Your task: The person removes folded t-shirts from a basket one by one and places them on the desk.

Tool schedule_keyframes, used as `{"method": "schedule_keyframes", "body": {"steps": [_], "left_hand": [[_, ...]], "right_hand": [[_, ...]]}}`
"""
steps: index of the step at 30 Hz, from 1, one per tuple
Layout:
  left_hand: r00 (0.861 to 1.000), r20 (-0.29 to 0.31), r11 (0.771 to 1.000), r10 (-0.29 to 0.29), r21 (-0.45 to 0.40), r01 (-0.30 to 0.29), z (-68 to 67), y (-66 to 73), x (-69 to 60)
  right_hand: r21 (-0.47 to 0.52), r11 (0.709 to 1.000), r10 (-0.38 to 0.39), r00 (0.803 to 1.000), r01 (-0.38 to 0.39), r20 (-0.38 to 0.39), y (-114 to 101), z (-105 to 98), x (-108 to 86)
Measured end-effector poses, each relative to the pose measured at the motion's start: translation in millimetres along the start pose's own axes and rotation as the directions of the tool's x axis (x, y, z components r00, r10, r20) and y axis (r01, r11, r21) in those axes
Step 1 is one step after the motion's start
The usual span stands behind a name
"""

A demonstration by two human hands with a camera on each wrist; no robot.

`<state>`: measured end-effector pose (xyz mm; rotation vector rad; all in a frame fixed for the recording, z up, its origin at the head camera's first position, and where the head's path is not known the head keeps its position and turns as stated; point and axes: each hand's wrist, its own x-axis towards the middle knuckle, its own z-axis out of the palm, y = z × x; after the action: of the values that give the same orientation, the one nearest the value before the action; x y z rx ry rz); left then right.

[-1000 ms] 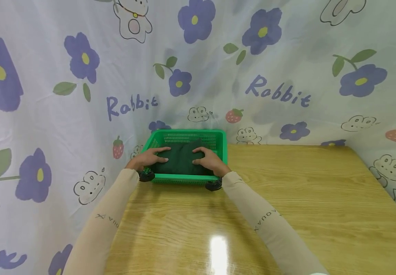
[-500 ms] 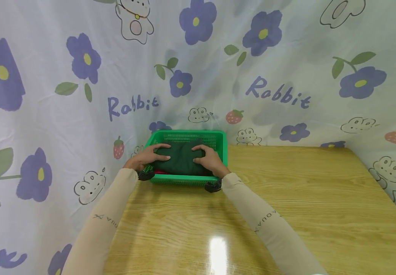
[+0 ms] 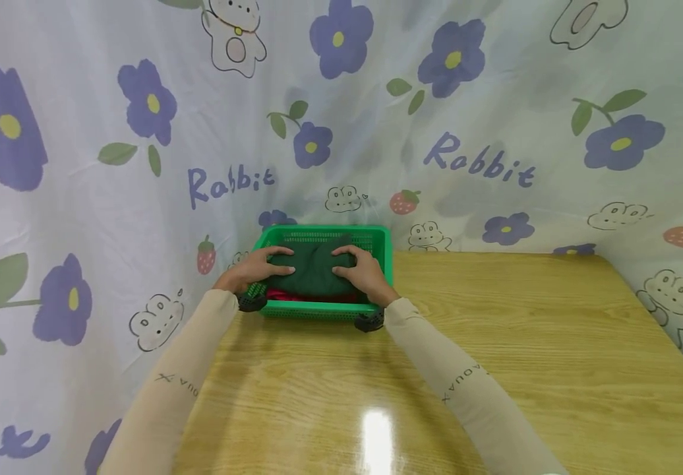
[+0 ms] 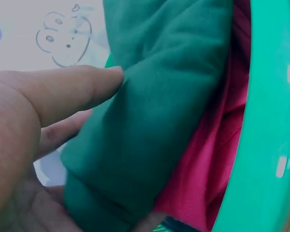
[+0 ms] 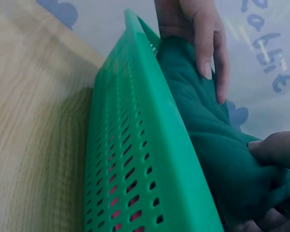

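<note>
Curtain, white, printed with purple flowers, strawberries, line-drawn rabbits and the word "Rabbit"; hangs behind the counter and along its left side. Counter, wood-grained, with a bright patch of glare near the front. Sleeves, two, beige with dark lettering: left, right. Basket, green plastic, slotted walls; stands on the counter at the back left, near the curtain. Green cloth, dark, folded thick and creased; lies lengthwise within the basket's walls, above the red cloth; whether its full weight rests there cannot be told. Left hand, gripping the green cloth's left end, thumb over it, some fingers curled beneath. Right hand, gripping the right end likewise, thumb and fingers pinching the fold. Red cloth, crumpled, showing between the green cloth and the basket's front wall.
</note>
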<state>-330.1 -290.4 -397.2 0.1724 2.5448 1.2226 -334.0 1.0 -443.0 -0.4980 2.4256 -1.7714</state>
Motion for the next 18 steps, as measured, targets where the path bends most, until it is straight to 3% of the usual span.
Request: {"method": "schedule_keyframes", "body": {"steps": [12, 18], "left_hand": [[0.999, 0.012, 0.999, -0.043, 0.011, 0.043, -10.1, 6.5, -14.1], [0.998, 0.037, 0.991, -0.055, -0.117, 0.059, -15.6, 4.5, -18.3]], "right_hand": [[0.073, 0.997, -0.024, 1.0, 0.024, 0.001, -8, 6, 0.9], [0.075, 0.996, -0.046, 0.999, 0.045, 0.013, -11, 9, 0.7]]}}
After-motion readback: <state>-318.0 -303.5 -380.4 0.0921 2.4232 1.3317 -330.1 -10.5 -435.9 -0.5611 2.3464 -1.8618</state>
